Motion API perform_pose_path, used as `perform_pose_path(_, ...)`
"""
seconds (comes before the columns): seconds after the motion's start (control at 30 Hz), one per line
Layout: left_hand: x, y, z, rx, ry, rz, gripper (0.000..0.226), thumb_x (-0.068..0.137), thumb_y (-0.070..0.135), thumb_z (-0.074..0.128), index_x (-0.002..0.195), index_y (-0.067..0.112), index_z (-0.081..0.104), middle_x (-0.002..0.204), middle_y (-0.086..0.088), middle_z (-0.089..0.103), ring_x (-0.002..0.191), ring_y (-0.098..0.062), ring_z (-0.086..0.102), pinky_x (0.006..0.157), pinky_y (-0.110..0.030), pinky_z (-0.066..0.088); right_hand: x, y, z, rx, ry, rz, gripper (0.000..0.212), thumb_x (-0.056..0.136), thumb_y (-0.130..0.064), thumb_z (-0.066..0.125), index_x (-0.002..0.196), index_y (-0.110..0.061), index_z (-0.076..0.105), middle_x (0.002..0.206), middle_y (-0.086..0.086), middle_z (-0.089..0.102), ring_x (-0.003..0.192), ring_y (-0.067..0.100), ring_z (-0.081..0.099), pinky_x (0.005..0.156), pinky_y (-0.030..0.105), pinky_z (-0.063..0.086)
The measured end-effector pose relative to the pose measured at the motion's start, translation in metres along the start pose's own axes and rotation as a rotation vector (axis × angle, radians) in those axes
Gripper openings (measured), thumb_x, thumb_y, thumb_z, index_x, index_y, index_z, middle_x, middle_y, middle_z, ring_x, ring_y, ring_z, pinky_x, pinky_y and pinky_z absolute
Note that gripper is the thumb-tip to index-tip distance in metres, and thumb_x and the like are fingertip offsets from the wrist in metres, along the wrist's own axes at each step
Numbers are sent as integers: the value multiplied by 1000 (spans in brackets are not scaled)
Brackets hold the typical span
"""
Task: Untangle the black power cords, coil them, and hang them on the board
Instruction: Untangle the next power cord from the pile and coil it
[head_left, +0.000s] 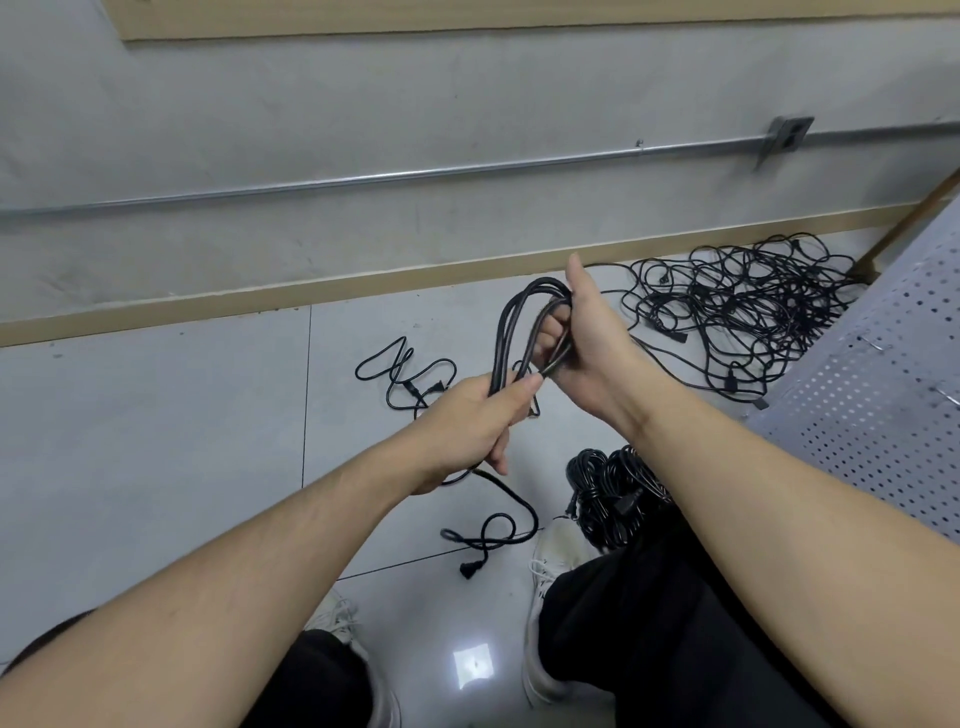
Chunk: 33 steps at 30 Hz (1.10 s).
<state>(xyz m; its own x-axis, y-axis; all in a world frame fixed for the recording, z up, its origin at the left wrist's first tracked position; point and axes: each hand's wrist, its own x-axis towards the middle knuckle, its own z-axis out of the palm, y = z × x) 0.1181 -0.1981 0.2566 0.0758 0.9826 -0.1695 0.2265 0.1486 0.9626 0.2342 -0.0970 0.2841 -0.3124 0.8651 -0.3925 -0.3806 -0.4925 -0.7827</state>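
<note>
Cord (511, 332) loops are gripped by right hand (582, 343) at one o'clock and left hand (467, 421), apparently to keep the coil together; tail (498, 525) trails at six o'clock.

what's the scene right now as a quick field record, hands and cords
left hand: grips lower end of the looped cord
right hand: holds upper end of the same loops
looped cord: partly coiled, its tail trailing to the floor
tangled pile: on floor, far right by the wall
loose cord: on floor beyond left hand
coiled bundles: by the right leg
perforated board: right edge
</note>
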Motion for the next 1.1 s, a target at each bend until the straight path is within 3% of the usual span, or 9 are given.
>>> perform_pose_path(0.13,5,9,-10,-311,240,-6,42,105,46,50,75,17,45,60,-4,39,45,-14,38,48,-28,41,1,14,0,-296,-280,112,65,107,-53,13,100,-11,61,79,10,71,69,23,68,75,35,55)
perform_pose_path(0.27,7,22,-27,-592,353,1,45,108,46,42,71,20,41,61,2,39,44,-15,38,47,-23,35,-1,38,1,-678,-593,218,27,90,-31,30,89,-18,55,72,0,54,69,15,61,80,32,44)
perform_pose_path(0.37,8,22,-38,-716,463,3,43,107,46,46,73,21,40,70,5,39,49,-12,38,45,-24,36,-4,45,3,-948,-717,178,34,96,-34,38,104,-13,63,95,11,72,100,20,71,91,25,51)
perform_pose_path(0.47,12,19,-51,-618,640,18,39,107,46,46,78,21,41,74,5,39,49,-10,36,42,-23,32,-6,41,3,-1181,-667,71,16,92,-33,54,90,-21,64,82,6,69,71,20,59,68,31,47)
perform_pose_path(0.57,15,11,-69,-331,850,13,36,104,50,47,84,21,49,68,4,45,51,-17,45,53,-29,46,-5,36,-8,-1430,-539,38,30,97,-37,64,73,-20,59,64,-2,55,58,16,45,55,27,35)
perform_pose_path(0.67,18,1,-83,-160,934,-1,40,103,52,44,95,16,61,73,1,55,73,-29,54,78,-43,53,-6,30,-16,-1376,-468,-32,41,95,-43,66,63,-23,51,61,-4,46,55,13,38,50,23,31)
perform_pose_path(0.83,23,-12,-87,56,860,-115,40,103,50,42,76,20,50,68,3,50,70,-25,51,72,-36,43,-8,17,-17,-912,-445,-101,29,100,-29,63,72,-20,67,55,-7,39,50,12,29,47,22,22)
perform_pose_path(0.97,21,-12,-75,347,720,-183,44,104,53,41,80,19,55,74,7,59,70,-12,54,75,-35,42,-8,16,-15,-873,-350,-161,30,97,-36,67,70,-25,71,58,-4,40,50,12,29,46,24,19)
perform_pose_path(1.1,16,-7,-59,296,525,-160,54,100,65,41,86,20,67,70,6,60,71,-16,57,69,-32,42,-7,15,-13,-834,-238,-218,28,95,-39,69,69,-27,70,59,-5,38,51,14,31,47,25,22)
